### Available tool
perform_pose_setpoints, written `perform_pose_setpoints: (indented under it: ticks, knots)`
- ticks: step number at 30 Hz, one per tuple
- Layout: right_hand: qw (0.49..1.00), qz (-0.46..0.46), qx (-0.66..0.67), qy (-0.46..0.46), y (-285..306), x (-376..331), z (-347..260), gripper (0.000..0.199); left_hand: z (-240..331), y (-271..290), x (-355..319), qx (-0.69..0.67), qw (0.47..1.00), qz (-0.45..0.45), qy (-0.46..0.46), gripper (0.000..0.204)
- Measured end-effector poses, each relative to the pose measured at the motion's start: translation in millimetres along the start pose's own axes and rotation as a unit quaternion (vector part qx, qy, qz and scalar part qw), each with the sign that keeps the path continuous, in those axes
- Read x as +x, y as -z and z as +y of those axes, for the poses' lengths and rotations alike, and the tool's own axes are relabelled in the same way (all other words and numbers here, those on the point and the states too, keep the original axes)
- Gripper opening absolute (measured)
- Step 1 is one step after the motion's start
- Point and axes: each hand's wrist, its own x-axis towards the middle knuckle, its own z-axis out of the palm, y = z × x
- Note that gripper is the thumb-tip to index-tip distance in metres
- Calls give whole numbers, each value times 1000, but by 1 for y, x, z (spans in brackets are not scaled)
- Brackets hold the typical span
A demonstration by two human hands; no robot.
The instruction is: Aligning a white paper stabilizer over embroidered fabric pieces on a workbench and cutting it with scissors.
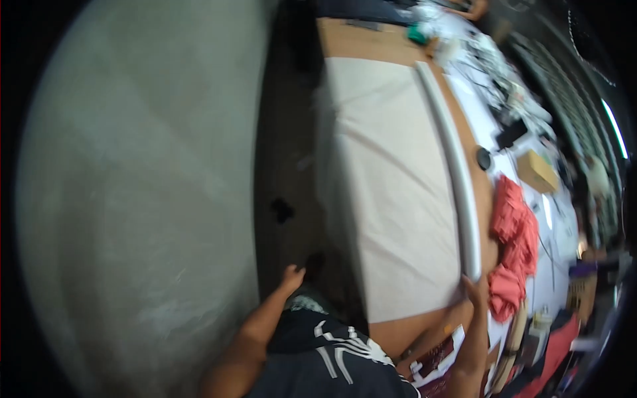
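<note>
A long pale cream fabric sheet (398, 179) lies over the brown table, creased near its left side and hanging over that edge. Along its right side runs a white roll (458, 166). At the near end of this roll is my right hand (472, 290), its fingers closed around the end, though blur softens the grip. My left hand (292, 274) is low beside my body, left of the table, away from the fabric. Its fingers look loosely apart, with nothing visible in them.
Crumpled coral-red cloth (509, 245) lies right of the roll. Past it are a cardboard box (537, 171), a black round object (484, 158) and a cluttered white surface. A grey wall (146, 166) stands left of the dark aisle. Another person's arm (474, 10) shows far off.
</note>
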Motion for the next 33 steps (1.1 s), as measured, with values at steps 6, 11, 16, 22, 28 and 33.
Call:
perform_pose_setpoints:
  ticks: [6, 11, 16, 22, 28, 33]
  knots:
    - [987, 60, -150, 17, 1, 7, 6, 62, 119, 9, -110, 56, 874, 109, -471, 61]
    - [996, 55, -70, 0, 19, -18, -13, 62, 197, -44, -195, 191, 658, -53, -727, 60]
    - [998, 54, -41, -4, 5, -15, 1, 59, 172, -66, -178, 177, 625, -101, -754, 22]
    - [999, 26, -22, -6, 2, -8, 3, 57, 174, -47, -171, 180, 601, -82, -775, 13]
    - [997, 38, -72, -8, 5, -11, 8, 58, 185, -49, -180, 228, 611, -112, -749, 26]
    - [992, 42, -116, -12, 3, -18, -4, 62, 209, -65, -187, 319, 660, -82, -675, 62]
